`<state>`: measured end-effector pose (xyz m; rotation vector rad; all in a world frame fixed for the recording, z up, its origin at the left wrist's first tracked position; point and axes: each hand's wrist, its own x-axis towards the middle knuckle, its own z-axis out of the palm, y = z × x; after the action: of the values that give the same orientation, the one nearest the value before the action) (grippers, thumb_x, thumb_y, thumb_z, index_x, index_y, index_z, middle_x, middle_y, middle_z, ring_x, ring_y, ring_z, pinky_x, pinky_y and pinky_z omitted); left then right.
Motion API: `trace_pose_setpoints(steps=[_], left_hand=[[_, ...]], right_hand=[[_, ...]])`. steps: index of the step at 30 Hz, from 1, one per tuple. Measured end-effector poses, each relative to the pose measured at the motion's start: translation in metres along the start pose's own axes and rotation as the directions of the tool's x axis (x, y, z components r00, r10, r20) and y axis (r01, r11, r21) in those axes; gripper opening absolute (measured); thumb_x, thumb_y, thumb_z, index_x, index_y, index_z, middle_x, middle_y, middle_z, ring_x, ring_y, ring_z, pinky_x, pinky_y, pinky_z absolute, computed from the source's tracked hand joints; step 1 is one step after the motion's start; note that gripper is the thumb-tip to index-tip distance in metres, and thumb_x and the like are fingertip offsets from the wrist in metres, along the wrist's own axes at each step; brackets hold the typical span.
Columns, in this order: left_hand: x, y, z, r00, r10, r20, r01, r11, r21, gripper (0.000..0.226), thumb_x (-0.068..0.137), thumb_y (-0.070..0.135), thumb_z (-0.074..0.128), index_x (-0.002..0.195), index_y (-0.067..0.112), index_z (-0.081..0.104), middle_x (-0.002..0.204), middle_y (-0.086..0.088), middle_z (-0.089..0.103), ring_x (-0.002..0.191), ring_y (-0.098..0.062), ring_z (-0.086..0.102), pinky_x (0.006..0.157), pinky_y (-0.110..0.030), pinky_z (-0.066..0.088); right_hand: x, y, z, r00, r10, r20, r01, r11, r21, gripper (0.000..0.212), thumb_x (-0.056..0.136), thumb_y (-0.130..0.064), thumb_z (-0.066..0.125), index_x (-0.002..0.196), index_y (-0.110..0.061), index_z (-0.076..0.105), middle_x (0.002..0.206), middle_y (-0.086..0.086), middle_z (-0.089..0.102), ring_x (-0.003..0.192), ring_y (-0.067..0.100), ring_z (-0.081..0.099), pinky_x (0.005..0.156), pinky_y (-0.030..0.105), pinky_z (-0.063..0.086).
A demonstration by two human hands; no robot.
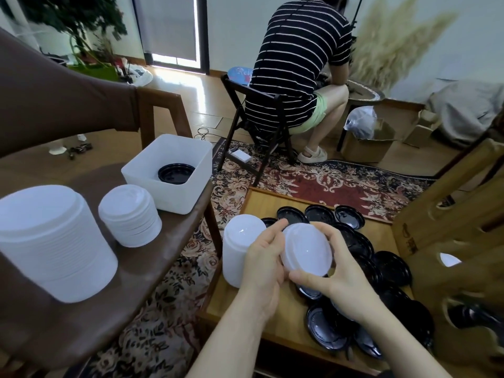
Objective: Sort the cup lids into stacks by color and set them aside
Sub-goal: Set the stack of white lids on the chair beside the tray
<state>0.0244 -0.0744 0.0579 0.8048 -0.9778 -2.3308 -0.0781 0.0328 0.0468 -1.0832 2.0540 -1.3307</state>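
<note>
Both hands gripping a short stack of white round plastic cup lids (306, 251), tilted, above the wooden worktop (272, 317): left hand (263, 257) curling round its left edge, right hand (334, 274) grasping the near and right rim. Standing just left, touching the left hand, a taller white lid stack (236, 246). Lying scattered across the worktop, loose black glossy lids (351, 216). Resting on the brown chair seat (81, 323) at left, two more white stacks and a white square plastic bin (169, 173) holding black lids.
</note>
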Motion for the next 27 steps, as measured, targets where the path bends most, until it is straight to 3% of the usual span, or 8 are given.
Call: trace_pose_setpoints(steps=[5,8,10,14,18,20,23,27], left_hand=[[-0.003,0.006,-0.009,0.999,0.037,0.002,-0.037,0.996,0.079,0.026,0.104,0.02,0.048,0.123,0.021,0.066,0.115,-0.002,0.074,0.104,-0.016,0.071,0.08,-0.029,0.06],[-0.004,0.002,-0.004,1.0,-0.03,0.009,0.03,0.999,-0.042,0.027,0.105,0.011,0.043,0.116,0.018,0.067,0.095,0.003,0.078,0.079,-0.008,0.073,0.068,-0.026,0.06],[-0.003,-0.003,-0.002,0.996,-0.087,0.015,0.088,0.989,-0.119,0.028,0.106,0.011,0.041,0.116,0.016,0.066,0.093,0.001,0.078,0.079,-0.011,0.074,0.076,-0.034,0.06],[0.004,0.005,-0.007,0.998,-0.022,-0.067,0.008,0.981,-0.196,0.027,0.105,0.011,0.043,0.122,0.012,0.065,0.096,-0.001,0.077,0.079,-0.012,0.074,0.066,-0.028,0.061],[0.005,0.017,-0.014,0.995,0.008,-0.104,-0.033,0.972,-0.234,0.031,0.104,0.012,0.045,0.132,0.009,0.059,0.114,-0.005,0.072,0.095,-0.018,0.07,0.07,-0.028,0.059],[0.006,0.025,-0.024,0.99,0.073,-0.124,-0.092,0.984,-0.151,0.03,0.101,0.009,0.051,0.13,0.006,0.061,0.115,-0.01,0.072,0.09,-0.017,0.071,0.069,-0.029,0.06],[0.013,0.04,-0.048,0.949,0.239,-0.207,-0.195,0.957,0.214,0.029,0.094,0.007,0.064,0.123,0.008,0.068,0.114,-0.01,0.071,0.092,-0.016,0.068,0.061,-0.024,0.057],[0.016,0.048,-0.069,0.933,0.272,-0.236,-0.167,0.908,0.384,0.024,0.094,0.007,0.065,0.116,0.014,0.073,0.113,-0.004,0.074,0.105,-0.017,0.068,0.078,-0.027,0.055]], right_hand=[[0.001,-0.008,0.006,0.998,-0.023,0.053,0.024,0.999,-0.021,0.088,0.055,-0.038,0.093,0.128,-0.036,0.043,0.124,-0.025,0.053,0.113,-0.012,0.048,0.084,0.003,0.039],[0.006,-0.013,0.016,0.99,-0.024,-0.143,0.035,0.996,0.079,0.065,0.059,-0.038,0.092,0.11,-0.035,0.052,0.105,-0.024,0.06,0.1,-0.007,0.057,0.076,0.01,0.045],[0.012,-0.014,0.016,0.964,-0.033,-0.263,0.061,0.993,0.098,0.046,0.07,-0.041,0.082,0.106,-0.028,0.056,0.103,-0.019,0.063,0.097,-0.004,0.058,0.077,0.014,0.045],[0.017,-0.012,0.014,0.997,-0.057,-0.058,0.058,0.998,0.008,0.079,0.056,-0.058,0.081,0.125,-0.042,0.048,0.127,-0.025,0.049,0.117,-0.01,0.046,0.093,0.012,0.041],[0.024,-0.01,0.02,0.987,-0.133,0.089,0.141,0.985,-0.099,0.102,0.059,-0.05,0.087,0.142,-0.049,0.028,0.135,-0.019,0.035,0.129,-0.01,0.031,0.104,0.014,0.032],[0.036,-0.011,0.022,0.979,-0.156,0.128,0.169,0.981,-0.094,0.1,0.066,-0.04,0.085,0.147,-0.044,0.026,0.134,-0.017,0.037,0.128,-0.012,0.033,0.102,0.009,0.031],[0.058,-0.016,0.024,0.964,-0.156,0.216,0.184,0.976,-0.113,0.102,0.07,-0.029,0.088,0.15,-0.037,0.025,0.144,-0.023,0.034,0.132,-0.013,0.03,0.102,0.003,0.029],[0.082,-0.016,0.027,0.936,-0.152,0.317,0.205,0.969,-0.141,0.091,0.07,-0.023,0.088,0.143,-0.031,0.035,0.142,-0.016,0.041,0.128,-0.008,0.039,0.098,0.009,0.036]])
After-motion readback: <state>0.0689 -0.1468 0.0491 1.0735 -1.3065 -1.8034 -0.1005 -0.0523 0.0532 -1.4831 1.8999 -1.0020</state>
